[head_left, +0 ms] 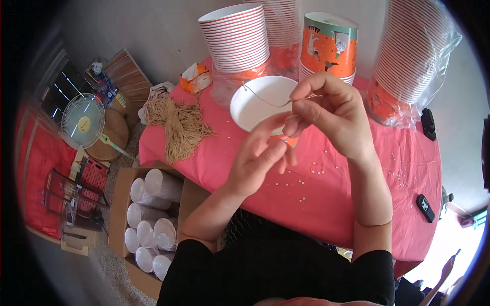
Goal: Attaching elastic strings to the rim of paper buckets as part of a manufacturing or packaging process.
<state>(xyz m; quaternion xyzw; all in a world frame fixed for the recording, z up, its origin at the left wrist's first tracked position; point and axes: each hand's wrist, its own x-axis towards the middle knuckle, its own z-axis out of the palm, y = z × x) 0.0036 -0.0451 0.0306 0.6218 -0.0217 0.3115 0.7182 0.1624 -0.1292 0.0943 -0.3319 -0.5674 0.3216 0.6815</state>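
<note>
Brown string (275,105) is trailing from the clamped thumb and forefinger of your right hand (334,116), above the mouth of the white-lined tub (245,109), its long axis curving leftward and its tip pointing toward the table's far side. Your left hand (255,162) is hovering alongside, fingers half curled; I cannot tell whether it is gripping anything.

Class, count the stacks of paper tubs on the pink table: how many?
4: the left stack, a wrapped stack behind it, the orange-topped middle stack, and the plastic-wrapped right stack. Others may be hidden.
</note>
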